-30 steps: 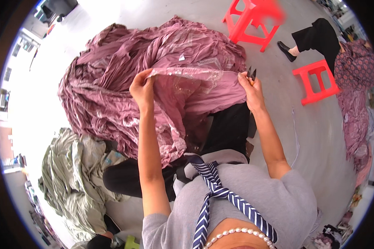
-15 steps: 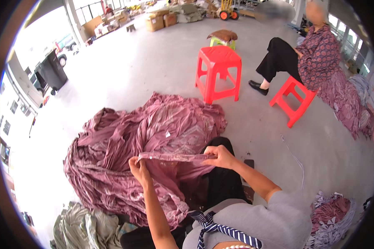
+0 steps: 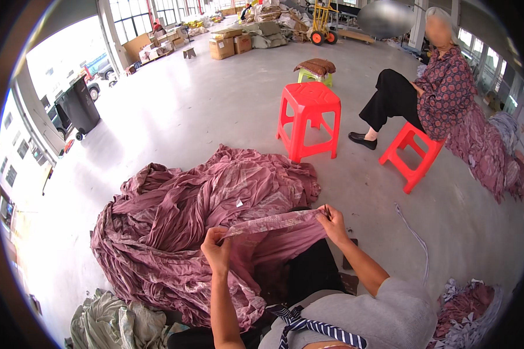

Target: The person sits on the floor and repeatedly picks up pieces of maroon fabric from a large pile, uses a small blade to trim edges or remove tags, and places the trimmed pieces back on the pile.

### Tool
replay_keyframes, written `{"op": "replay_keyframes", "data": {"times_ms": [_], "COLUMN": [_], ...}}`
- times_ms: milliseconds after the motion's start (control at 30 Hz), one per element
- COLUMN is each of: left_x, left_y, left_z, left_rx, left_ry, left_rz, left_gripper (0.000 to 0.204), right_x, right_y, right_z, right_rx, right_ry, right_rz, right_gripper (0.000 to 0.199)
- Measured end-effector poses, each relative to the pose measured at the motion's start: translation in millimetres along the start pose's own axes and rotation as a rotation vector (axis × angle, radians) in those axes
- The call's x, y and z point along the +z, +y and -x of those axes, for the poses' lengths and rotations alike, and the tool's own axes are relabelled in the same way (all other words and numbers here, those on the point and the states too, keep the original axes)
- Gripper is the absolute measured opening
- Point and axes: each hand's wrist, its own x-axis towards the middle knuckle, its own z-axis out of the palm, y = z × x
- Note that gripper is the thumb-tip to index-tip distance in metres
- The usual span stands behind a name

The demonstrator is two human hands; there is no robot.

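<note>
A large heap of mauve patterned fabric lies on the floor in front of me, with a small white tag on it. One folded edge of this fabric is stretched between my hands. My left hand pinches the edge's left end, the thumb on top. At the right end, my right hand grips the same edge; a small dark object shows at its fingers, too small to name. Below the taut edge the cloth hangs down toward my lap.
Greenish-grey cloth lies at lower left, and a pile of scraps at lower right. Beyond the heap stands a red stool. A person sits on another red stool. A pale cord lies on the floor at right.
The fabric edge is now wider and slanted, rising to the right. My right hand has moved right, and my left hand slightly right and down. The camera view has tilted up a little.
</note>
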Motion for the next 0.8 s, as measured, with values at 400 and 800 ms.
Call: {"op": "replay_keyframes", "data": {"times_ms": [400,800], "left_x": [29.8,46.2], "left_y": [-6.0,-7.1], "left_z": [-2.0,3.9], "left_rx": [-0.057,-0.098], "left_ry": [-0.160,-0.221], "left_rz": [-0.066,-0.129], "left_gripper": [0.014,0.012], "right_x": [-3.9,-5.2], "right_y": [31.0,50.6], "right_z": [6.8,21.8], "right_rx": [0.130,0.284], "right_ry": [0.005,-0.165], "right_rz": [0.008,0.143], "right_gripper": [0.014,0.014]}}
